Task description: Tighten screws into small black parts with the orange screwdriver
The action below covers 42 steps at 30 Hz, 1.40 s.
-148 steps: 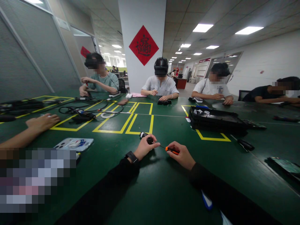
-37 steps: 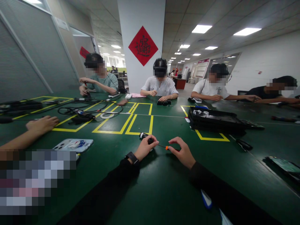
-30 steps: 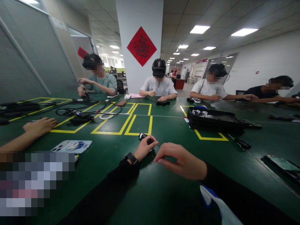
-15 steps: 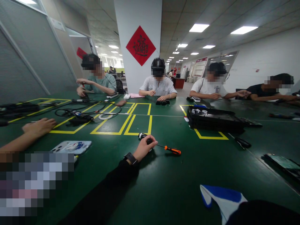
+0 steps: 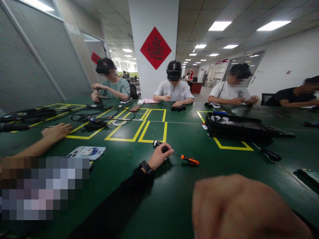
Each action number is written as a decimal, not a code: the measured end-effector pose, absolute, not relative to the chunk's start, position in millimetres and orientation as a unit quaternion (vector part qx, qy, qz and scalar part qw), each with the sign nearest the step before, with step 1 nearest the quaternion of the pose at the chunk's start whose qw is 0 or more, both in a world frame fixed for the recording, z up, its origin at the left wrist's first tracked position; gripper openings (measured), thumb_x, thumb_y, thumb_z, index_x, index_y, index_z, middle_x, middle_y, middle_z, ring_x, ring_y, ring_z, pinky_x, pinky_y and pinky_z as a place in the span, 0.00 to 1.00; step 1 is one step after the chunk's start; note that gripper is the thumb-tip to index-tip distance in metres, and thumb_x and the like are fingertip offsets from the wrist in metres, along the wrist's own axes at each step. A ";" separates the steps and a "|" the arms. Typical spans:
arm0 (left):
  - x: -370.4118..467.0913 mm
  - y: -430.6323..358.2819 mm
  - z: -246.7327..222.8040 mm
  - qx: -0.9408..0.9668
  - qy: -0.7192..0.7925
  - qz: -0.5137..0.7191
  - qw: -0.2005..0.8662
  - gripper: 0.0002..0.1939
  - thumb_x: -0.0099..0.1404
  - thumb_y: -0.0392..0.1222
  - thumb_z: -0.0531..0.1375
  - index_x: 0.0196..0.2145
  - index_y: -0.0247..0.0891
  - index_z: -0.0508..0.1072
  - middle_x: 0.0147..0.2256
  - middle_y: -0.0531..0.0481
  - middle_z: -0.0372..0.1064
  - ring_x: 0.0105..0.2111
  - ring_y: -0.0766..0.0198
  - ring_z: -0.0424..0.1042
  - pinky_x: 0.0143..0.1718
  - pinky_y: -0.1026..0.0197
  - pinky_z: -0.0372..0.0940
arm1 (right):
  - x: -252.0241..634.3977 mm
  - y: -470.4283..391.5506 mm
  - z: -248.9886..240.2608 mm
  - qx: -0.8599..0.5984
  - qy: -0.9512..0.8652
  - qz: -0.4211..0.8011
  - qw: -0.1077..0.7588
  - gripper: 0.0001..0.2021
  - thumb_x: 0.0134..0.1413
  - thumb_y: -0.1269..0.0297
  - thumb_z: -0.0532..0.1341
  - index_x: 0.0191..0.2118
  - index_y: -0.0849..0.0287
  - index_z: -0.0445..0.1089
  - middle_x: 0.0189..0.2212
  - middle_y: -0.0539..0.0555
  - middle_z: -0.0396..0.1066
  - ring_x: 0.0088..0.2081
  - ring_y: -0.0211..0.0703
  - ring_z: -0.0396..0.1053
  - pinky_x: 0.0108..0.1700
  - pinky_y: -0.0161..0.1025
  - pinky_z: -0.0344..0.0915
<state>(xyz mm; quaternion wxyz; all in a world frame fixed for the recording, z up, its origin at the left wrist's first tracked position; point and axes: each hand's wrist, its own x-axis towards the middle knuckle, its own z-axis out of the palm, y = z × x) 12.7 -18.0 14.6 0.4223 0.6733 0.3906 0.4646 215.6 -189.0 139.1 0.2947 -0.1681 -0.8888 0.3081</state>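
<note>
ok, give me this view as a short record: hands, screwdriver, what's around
left hand: holding a dark piece, partly hidden by the hand
right hand: close to camera, blurred; contents unclear
orange screwdriver: clear of right hand, tip end at left hand
beyond left hand: black-and-white cylinder
right side of table: black tray, black-handled tool

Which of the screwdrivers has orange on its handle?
The orange-and-black screwdriver just right of the left hand, its shaft pointing toward that hand; the black-handled screwdriver farther right shows no orange.
</note>
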 end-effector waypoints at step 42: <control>12.9 -18.7 16.8 0.665 0.410 0.484 0.394 0.14 0.50 0.49 0.60 0.28 0.35 0.66 0.25 0.55 0.61 0.23 0.71 0.59 0.26 0.67 0.56 | 209.2 -62.5 19.1 -0.473 -0.757 0.244 0.380 0.10 0.50 0.68 0.54 0.40 0.58 0.66 0.35 0.53 0.67 0.38 0.39 0.65 0.43 0.40 0.61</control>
